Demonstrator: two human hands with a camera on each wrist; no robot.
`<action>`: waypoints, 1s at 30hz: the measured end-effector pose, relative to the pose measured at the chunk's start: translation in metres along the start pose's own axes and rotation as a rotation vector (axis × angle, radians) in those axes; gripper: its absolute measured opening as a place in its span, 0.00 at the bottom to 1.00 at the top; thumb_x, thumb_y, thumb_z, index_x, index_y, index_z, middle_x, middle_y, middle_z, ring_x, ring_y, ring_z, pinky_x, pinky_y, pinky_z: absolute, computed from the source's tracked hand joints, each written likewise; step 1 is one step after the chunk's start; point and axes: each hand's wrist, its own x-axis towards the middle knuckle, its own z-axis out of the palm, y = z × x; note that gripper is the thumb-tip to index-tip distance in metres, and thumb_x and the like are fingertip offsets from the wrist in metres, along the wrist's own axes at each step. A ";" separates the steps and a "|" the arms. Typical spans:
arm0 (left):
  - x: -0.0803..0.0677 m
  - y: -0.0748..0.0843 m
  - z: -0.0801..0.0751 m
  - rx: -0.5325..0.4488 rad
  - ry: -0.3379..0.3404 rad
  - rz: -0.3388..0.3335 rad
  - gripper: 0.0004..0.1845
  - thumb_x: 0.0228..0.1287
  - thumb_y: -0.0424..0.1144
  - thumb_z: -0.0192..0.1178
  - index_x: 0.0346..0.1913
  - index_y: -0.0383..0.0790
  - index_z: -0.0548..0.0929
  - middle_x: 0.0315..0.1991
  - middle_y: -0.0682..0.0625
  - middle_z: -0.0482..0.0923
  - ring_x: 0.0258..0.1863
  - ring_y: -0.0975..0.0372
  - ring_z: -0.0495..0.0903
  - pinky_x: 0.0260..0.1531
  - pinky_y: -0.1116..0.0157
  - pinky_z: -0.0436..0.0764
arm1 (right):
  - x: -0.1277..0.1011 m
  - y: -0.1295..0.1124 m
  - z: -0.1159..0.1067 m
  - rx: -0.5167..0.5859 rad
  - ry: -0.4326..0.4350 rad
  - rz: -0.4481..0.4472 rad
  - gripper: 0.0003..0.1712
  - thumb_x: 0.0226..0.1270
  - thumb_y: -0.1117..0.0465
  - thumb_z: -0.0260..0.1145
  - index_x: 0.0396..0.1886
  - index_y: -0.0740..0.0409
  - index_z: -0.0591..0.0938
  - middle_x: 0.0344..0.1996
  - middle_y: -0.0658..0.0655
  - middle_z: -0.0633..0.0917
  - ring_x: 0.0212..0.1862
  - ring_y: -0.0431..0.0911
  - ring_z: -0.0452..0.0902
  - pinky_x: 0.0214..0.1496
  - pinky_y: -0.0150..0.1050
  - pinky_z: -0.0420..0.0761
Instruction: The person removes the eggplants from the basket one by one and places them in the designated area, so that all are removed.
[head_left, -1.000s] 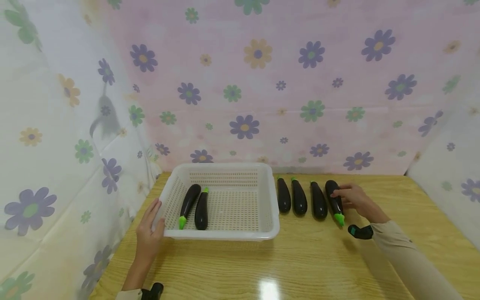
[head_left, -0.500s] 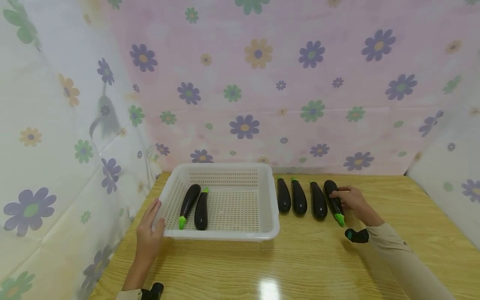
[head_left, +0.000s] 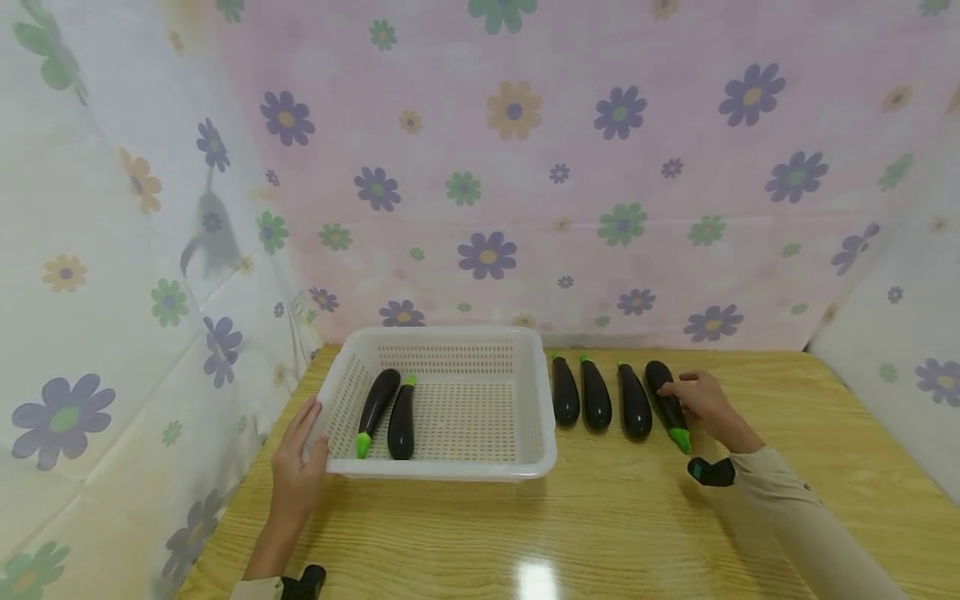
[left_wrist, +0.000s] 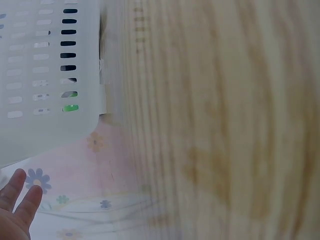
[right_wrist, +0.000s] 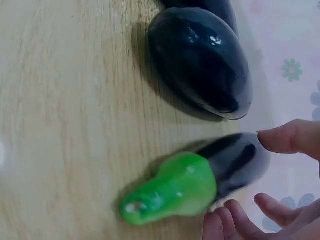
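Observation:
A white perforated basket (head_left: 442,471) stands on the wooden table and holds two dark eggplants (head_left: 378,400) (head_left: 402,421) with green caps. My left hand (head_left: 307,433) rests with straight fingers on the basket's left rim; its fingertips (left_wrist: 17,200) show beside the basket wall (left_wrist: 45,75). Several more eggplants lie in a row to the right of the basket. My right hand (head_left: 686,398) grips the rightmost eggplant (head_left: 663,400), thumb on one side and fingers on the other (right_wrist: 255,180). That eggplant's green cap (right_wrist: 170,192) points toward me. Its neighbour (right_wrist: 200,60) lies just beside it.
Flowered cloth walls close in the table on the left, back and right. The other row eggplants (head_left: 565,392) (head_left: 596,396) (head_left: 634,402) lie between the basket and my right hand. Bare wood (head_left: 600,533) stretches across the front.
The right hand has shifted very slightly left while staying on the rightmost eggplant. The left hand and basket have not moved.

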 end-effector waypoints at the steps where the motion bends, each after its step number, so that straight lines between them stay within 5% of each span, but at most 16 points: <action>1: 0.000 0.000 0.000 0.001 -0.002 -0.001 0.27 0.60 0.24 0.54 0.64 0.31 0.70 0.65 0.40 0.67 0.64 0.47 0.64 0.57 0.81 0.57 | -0.002 -0.001 -0.001 -0.007 0.006 -0.009 0.43 0.68 0.55 0.58 0.70 0.76 0.49 0.21 0.51 0.69 0.20 0.43 0.60 0.28 0.41 0.70; 3: 0.001 0.001 0.000 0.002 0.001 -0.008 0.27 0.60 0.24 0.54 0.64 0.31 0.71 0.65 0.40 0.67 0.64 0.47 0.64 0.57 0.81 0.57 | -0.005 -0.005 -0.002 -0.004 0.022 -0.024 0.43 0.68 0.55 0.57 0.69 0.76 0.50 0.26 0.60 0.73 0.25 0.47 0.69 0.32 0.43 0.74; 5: 0.001 0.001 -0.001 0.006 0.007 -0.014 0.27 0.59 0.24 0.54 0.64 0.31 0.71 0.65 0.41 0.67 0.64 0.48 0.65 0.56 0.81 0.57 | -0.010 -0.010 -0.003 0.000 0.034 -0.036 0.41 0.68 0.54 0.57 0.69 0.76 0.51 0.43 0.71 0.72 0.38 0.56 0.73 0.41 0.47 0.76; 8: 0.000 0.000 0.000 0.009 0.011 -0.027 0.27 0.59 0.24 0.54 0.64 0.32 0.71 0.65 0.44 0.67 0.64 0.50 0.65 0.56 0.82 0.57 | -0.018 -0.020 -0.006 0.026 0.044 -0.047 0.40 0.69 0.53 0.55 0.68 0.76 0.53 0.60 0.78 0.59 0.54 0.66 0.65 0.54 0.56 0.71; 14: 0.000 -0.002 0.002 0.018 0.012 -0.017 0.27 0.58 0.24 0.54 0.64 0.31 0.72 0.65 0.43 0.68 0.65 0.52 0.64 0.58 0.81 0.56 | -0.027 -0.039 -0.007 0.053 0.031 -0.095 0.38 0.70 0.53 0.55 0.68 0.74 0.56 0.62 0.77 0.59 0.58 0.68 0.63 0.55 0.56 0.71; 22: -0.001 -0.002 0.000 0.011 0.001 -0.041 0.27 0.60 0.24 0.54 0.65 0.33 0.71 0.66 0.47 0.66 0.65 0.51 0.63 0.56 0.82 0.57 | -0.030 -0.072 0.006 0.041 -0.021 -0.175 0.36 0.69 0.51 0.58 0.66 0.71 0.60 0.53 0.71 0.71 0.42 0.51 0.76 0.47 0.50 0.78; 30: -0.001 -0.001 0.001 0.004 -0.006 -0.054 0.27 0.60 0.24 0.54 0.65 0.33 0.71 0.66 0.48 0.66 0.65 0.53 0.63 0.56 0.82 0.57 | -0.039 -0.106 0.026 0.094 -0.105 -0.236 0.31 0.71 0.56 0.56 0.66 0.70 0.61 0.59 0.72 0.68 0.45 0.48 0.76 0.45 0.44 0.79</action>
